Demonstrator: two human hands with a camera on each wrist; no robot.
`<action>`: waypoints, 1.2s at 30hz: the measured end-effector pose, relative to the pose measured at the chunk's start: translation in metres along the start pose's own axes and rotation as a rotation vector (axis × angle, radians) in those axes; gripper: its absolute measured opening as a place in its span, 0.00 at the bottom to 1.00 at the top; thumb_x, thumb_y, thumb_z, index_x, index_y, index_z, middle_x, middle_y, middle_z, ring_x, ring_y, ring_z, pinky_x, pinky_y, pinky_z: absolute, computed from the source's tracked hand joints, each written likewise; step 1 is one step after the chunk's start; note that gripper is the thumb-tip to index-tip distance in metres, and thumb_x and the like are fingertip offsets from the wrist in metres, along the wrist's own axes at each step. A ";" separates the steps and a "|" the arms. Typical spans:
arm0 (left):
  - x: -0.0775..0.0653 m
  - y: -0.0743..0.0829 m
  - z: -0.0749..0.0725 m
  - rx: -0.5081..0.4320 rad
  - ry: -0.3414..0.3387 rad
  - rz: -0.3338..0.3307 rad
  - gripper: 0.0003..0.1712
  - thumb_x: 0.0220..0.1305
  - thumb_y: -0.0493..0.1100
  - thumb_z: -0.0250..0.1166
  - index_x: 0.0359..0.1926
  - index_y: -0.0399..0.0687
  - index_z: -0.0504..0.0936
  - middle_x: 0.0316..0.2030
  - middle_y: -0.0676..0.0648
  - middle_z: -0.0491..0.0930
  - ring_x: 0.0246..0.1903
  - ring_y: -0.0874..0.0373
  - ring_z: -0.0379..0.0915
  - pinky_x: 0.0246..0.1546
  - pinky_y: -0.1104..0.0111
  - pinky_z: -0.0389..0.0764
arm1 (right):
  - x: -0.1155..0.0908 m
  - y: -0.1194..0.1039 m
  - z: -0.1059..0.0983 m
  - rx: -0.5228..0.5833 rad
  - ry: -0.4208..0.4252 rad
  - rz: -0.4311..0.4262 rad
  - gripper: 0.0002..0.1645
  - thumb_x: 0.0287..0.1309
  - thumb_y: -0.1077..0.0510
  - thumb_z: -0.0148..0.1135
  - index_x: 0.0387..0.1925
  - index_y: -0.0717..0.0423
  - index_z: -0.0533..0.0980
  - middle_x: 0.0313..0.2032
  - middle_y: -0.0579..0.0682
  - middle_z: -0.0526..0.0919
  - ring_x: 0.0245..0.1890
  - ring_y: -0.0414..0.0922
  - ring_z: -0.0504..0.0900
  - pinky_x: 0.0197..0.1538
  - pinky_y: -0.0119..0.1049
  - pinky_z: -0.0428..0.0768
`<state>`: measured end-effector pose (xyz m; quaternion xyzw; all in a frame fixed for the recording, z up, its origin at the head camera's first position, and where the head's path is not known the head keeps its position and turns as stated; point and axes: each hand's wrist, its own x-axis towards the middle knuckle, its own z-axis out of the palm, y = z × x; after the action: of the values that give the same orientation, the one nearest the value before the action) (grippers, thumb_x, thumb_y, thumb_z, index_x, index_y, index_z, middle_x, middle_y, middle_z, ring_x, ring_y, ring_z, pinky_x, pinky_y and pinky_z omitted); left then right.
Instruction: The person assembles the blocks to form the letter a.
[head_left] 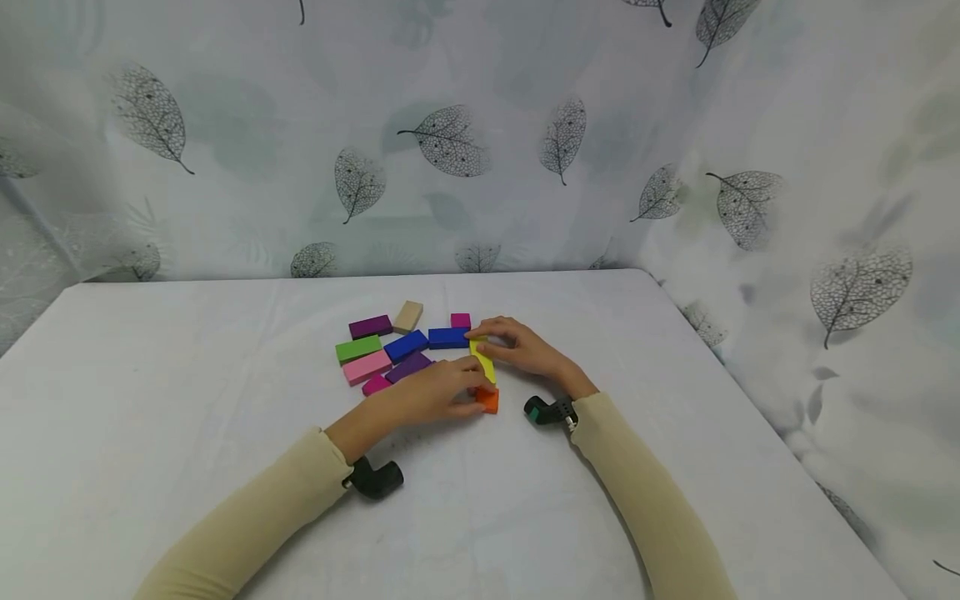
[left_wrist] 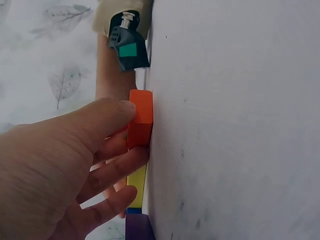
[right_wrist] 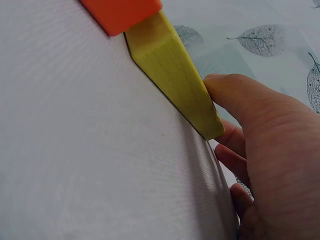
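My left hand (head_left: 442, 387) pinches an orange block (head_left: 487, 401) between thumb and fingers, low over the white table. In the left wrist view, the thumb presses one face of the orange block (left_wrist: 141, 117). Just beyond it, my right hand (head_left: 525, 346) holds a yellow block (head_left: 483, 360) with thumb and fingers near its far end. The right wrist view shows the yellow block (right_wrist: 177, 75) lying against the orange block (right_wrist: 125, 12). A blue block (head_left: 447, 337) lies by the right fingertips. A purple block (head_left: 409, 367) sits beside the left hand, partly hidden.
Left of the hands lie several more blocks: a green one (head_left: 358, 348), a pink one (head_left: 366, 367), a second blue one (head_left: 406, 346), a dark purple one (head_left: 371, 327) and a beige one (head_left: 408, 317). A magenta block (head_left: 461, 320) lies behind. Leaf-patterned cloth hangs beyond the table.
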<state>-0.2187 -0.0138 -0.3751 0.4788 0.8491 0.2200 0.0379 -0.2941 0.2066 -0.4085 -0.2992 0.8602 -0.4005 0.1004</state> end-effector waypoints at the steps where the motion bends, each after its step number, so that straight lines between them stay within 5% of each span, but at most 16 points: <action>1: 0.000 0.000 0.001 -0.002 0.003 -0.005 0.17 0.64 0.44 0.67 0.52 0.42 0.81 0.49 0.45 0.76 0.45 0.57 0.77 0.49 0.73 0.78 | 0.000 0.000 0.000 -0.001 -0.001 0.004 0.20 0.68 0.53 0.57 0.59 0.49 0.78 0.62 0.50 0.73 0.68 0.50 0.62 0.69 0.58 0.57; 15: 0.001 0.001 0.003 0.019 0.036 -0.074 0.17 0.64 0.45 0.67 0.50 0.42 0.82 0.49 0.46 0.77 0.47 0.58 0.77 0.50 0.70 0.79 | -0.001 -0.001 -0.001 -0.003 0.006 -0.013 0.20 0.68 0.53 0.58 0.59 0.50 0.77 0.62 0.51 0.73 0.69 0.51 0.62 0.69 0.59 0.56; 36: 0.001 0.003 0.007 0.023 0.083 -0.073 0.17 0.63 0.47 0.67 0.49 0.43 0.82 0.48 0.47 0.78 0.45 0.59 0.78 0.48 0.71 0.79 | -0.002 0.001 -0.001 -0.010 -0.003 -0.004 0.20 0.68 0.53 0.57 0.60 0.48 0.77 0.63 0.51 0.72 0.69 0.51 0.61 0.69 0.60 0.56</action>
<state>-0.2151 -0.0098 -0.3801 0.4384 0.8694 0.2281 0.0053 -0.2936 0.2093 -0.4088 -0.3018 0.8616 -0.3958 0.0993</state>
